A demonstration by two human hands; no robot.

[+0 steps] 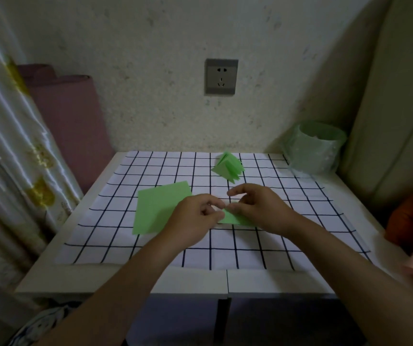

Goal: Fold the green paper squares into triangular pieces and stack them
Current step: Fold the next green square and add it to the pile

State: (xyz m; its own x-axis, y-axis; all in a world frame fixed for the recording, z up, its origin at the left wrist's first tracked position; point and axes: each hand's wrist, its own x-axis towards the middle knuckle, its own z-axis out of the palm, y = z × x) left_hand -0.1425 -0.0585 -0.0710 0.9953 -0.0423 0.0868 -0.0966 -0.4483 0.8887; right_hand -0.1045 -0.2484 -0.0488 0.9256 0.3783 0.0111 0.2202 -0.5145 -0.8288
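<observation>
Green paper squares (159, 208) on white, black-gridded cloth (150, 245).

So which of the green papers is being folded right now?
The small green piece pinched between both hands at the cloth's middle. The flat squares lie untouched at left; the folded stack sits farther back.

Flat squares (160, 207) lie left — folded stack (228, 166) behind, right.

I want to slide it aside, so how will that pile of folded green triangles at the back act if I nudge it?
The folded pile looks light, so it would probably skid on the checked cloth. Its layers fan open, so it may well topple or scatter rather than move as one.
</observation>
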